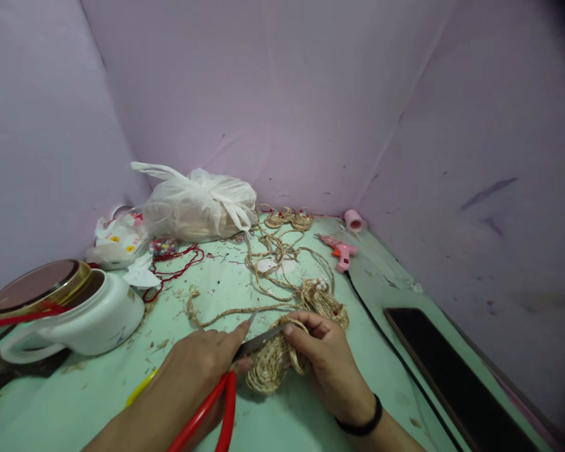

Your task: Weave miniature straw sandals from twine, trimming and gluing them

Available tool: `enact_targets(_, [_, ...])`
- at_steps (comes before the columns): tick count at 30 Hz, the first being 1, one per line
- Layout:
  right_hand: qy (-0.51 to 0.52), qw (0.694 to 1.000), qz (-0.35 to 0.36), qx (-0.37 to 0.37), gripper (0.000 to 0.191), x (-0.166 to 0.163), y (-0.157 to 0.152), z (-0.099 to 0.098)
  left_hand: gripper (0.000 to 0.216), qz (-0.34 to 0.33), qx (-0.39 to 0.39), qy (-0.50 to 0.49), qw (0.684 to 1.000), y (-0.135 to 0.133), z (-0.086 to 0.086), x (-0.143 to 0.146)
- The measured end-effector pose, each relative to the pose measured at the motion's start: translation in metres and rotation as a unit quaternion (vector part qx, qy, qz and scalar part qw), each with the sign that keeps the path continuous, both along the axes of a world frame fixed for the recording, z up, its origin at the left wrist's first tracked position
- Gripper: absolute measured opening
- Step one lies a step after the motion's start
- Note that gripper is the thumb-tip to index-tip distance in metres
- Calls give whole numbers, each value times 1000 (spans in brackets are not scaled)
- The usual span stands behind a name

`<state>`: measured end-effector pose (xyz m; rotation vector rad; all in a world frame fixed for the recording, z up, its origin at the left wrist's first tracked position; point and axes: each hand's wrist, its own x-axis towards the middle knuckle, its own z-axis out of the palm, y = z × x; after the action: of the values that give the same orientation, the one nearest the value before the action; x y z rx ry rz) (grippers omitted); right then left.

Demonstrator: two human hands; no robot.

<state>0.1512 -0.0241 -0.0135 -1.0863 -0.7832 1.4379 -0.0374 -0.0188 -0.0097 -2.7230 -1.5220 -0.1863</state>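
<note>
Left hand [202,364]: grip clenched round the red handles of the scissors [245,351]; blades parted, tips aimed toward 1 o'clock, so the cutting edge meets the work from the side.
Right hand [327,364]: fingers pinch the rim of the mat [273,367], pressing it to the tabletop [98,395]; judged as steadying it so the blades can get at the edge. Black band on that wrist.
Mat: woven jute oval, flat at 6 o'clock of the scene, lying between both hands, touching each.
Rope [268,263]: loose jute strand runs from the mat area toward 12 o'clock in slack loops; left slack, so it does not tug the piece.
Second woven piece [324,301]: just beside the right hand at 12 o'clock, white beads on top.
Glue gun [341,251]: pink, at 1 o'clock, well apart from the hands, cord trailing toward 5 o'clock.
Bag [198,204]: white plastic, knotted, at 11 o'clock against the wall.
Pot [89,314]: white, at 9 o'clock, lid askew.
Red cord [176,267]: near the bag, clear of the working spot.
</note>
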Motion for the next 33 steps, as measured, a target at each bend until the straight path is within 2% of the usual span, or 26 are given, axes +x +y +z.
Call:
enact_targets(10, [3,1000,-3,-7,19,0,1,1,40,-2,17,-38,999,-1,-2,-2])
enact_targets(21, [-53,997,-53,15,20,-2,-1,1,40,20,-64,24,997,-7,26,6])
enact_targets(27, [-53,998,-42,16,23,-1,0,0,37,27,-101,23,994,-7,37,7])
enact_targets(33, [10,1000,3,-18,26,0,0,1,39,-3,-68,78,995,-4,36,5])
